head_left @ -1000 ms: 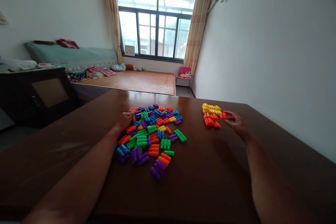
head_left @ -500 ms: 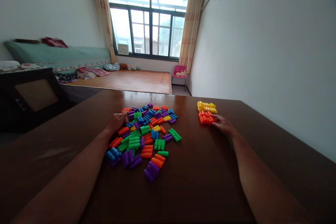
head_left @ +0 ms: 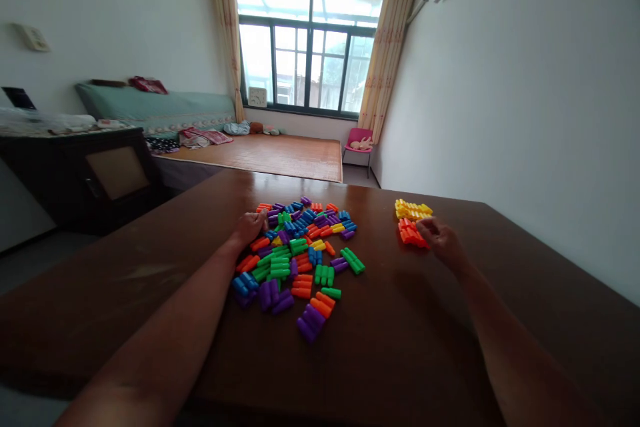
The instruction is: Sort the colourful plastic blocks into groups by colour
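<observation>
Our right hand (head_left: 441,240) is at the orange blocks (head_left: 411,233), frame right.
Our left hand (head_left: 249,228) curls beside the mixed pile (head_left: 280,267), center; we cannot tell either grip.

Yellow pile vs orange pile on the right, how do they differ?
Yellow pile sits farther from the person; orange pile nearer. The right hand partly overlaps the orange pile; the yellow pile shows nearly whole. Both: small ridged pieces on the table.

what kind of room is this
Probably a bedroom in a home: a low bed with a mat stands beyond the table, near patterned curtains and a pink chair.
</observation>
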### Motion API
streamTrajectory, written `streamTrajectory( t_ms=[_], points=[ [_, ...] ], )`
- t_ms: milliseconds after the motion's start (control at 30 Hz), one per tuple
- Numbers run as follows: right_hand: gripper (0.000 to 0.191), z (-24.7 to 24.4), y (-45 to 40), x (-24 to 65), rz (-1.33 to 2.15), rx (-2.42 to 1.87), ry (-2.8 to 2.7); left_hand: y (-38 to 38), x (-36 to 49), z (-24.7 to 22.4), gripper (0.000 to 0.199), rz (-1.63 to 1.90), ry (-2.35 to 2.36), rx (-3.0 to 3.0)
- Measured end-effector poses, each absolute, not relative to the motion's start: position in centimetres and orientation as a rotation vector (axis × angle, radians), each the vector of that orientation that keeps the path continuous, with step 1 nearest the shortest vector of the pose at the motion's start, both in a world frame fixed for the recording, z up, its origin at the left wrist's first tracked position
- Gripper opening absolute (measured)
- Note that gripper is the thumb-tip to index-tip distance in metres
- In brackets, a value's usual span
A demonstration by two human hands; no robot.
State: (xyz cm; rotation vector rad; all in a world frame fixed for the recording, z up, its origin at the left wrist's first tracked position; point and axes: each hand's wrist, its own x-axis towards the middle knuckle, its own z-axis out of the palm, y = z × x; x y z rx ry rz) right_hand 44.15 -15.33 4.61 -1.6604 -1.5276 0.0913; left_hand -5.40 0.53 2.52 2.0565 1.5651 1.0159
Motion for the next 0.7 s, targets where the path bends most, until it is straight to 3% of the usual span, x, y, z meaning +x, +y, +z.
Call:
streamTrajectory(
  t_ms=[100,200,433,700],
  points=[
    [0.041,4.1,-15.6,37.6,0.424,-1.514,-1.898,0.6,-5.4,2.3,0.058,1.011,1.573,2.035],
    [0.045,2.6,-15.6,32.9,0.512,-1.403,-2.115,0.8,-5.5,2.0,0.059,1.013,1.575,2.019],
    [0.035,4.0,-11.9,31.0,0.266,-1.404,-2.008,0.6,-5.0,2.0,0.058,1.101,1.555,1.945],
    [0.025,6.5,-1.7,20.8,0.079,-1.207,-2.254,1.2,-5.7,2.2,0.059,1.718,1.450,1.141]
  ],
)
